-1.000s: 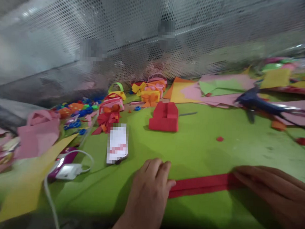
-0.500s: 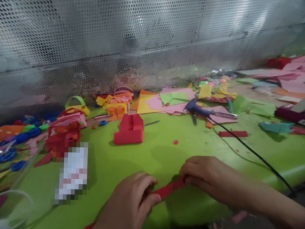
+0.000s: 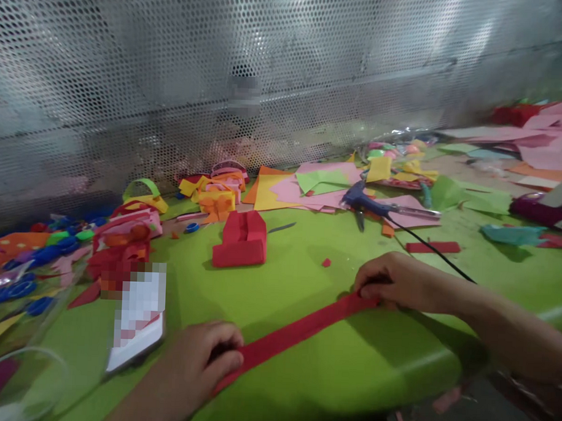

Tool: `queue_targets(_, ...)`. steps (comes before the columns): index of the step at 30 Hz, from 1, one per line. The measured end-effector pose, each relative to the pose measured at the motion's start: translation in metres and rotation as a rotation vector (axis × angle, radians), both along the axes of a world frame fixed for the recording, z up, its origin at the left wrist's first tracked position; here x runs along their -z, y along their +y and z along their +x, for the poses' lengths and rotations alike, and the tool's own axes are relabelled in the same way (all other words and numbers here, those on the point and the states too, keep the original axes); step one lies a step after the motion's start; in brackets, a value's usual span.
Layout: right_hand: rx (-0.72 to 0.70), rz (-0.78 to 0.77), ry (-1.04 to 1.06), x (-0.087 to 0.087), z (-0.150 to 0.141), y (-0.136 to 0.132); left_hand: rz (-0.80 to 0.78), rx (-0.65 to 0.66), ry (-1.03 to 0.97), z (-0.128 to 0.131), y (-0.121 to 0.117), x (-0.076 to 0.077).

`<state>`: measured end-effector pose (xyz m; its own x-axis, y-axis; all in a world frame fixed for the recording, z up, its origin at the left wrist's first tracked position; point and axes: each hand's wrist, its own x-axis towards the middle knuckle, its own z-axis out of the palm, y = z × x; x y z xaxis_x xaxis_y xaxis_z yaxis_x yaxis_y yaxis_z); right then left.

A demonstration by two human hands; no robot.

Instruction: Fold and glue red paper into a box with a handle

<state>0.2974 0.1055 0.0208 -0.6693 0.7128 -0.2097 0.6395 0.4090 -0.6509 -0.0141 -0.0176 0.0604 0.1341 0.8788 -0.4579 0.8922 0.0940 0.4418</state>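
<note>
A long red foam strip (image 3: 299, 331) lies stretched across the green sheet (image 3: 349, 372) near the table's front edge. My left hand (image 3: 202, 358) pinches its near left end, fingers curled onto it. My right hand (image 3: 398, 282) presses and grips the far right end. A red folded foam box (image 3: 240, 240) stands farther back, apart from both hands.
A phone (image 3: 136, 325) lies left of my left hand. A blue glue gun (image 3: 377, 206) with a black cord rests among coloured paper sheets (image 3: 309, 184) at the back. Foam baskets and blue rings are piled at left. A perforated metal wall (image 3: 267, 69) runs behind.
My hands have moved apart along the red strip, pulling it out to its full length. The view has swung right since one second ago.
</note>
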Motion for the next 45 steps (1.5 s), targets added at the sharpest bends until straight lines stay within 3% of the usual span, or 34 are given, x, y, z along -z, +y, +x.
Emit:
queue_targets(5, -0.014, 0.178, -0.013, 0.005, -0.003, 0.002, 0.092, 0.004, 0.106, -0.006, 0.002, 0.0)
queue_targets(13, -0.069, 0.264, -0.049, 0.008, -0.004, 0.012, 0.083, 0.091, 0.067, 0.014, 0.008, 0.001)
queue_targets(19, -0.096, 0.354, -0.081, 0.001, -0.012, 0.007, 0.048, 0.026, -0.019, 0.009, 0.005, 0.005)
queue_targets(26, -0.074, 0.463, -0.133, -0.003, -0.022, 0.017, 0.098, 0.017, 0.017, 0.003, -0.002, 0.013)
queue_targets(31, -0.148, 0.465, -0.141, -0.001, -0.019, 0.027, 0.194, -0.018, 0.139, 0.008, 0.003, 0.007)
queue_targets(37, -0.328, 0.442, -0.075, -0.001, -0.04, 0.023, 0.1, 0.008, 0.213, 0.016, 0.016, -0.003)
queue_targets(45, -0.413, 0.377, -0.039, 0.001, -0.061, 0.007, 0.233, 0.095, 0.102, 0.029, 0.032, 0.011)
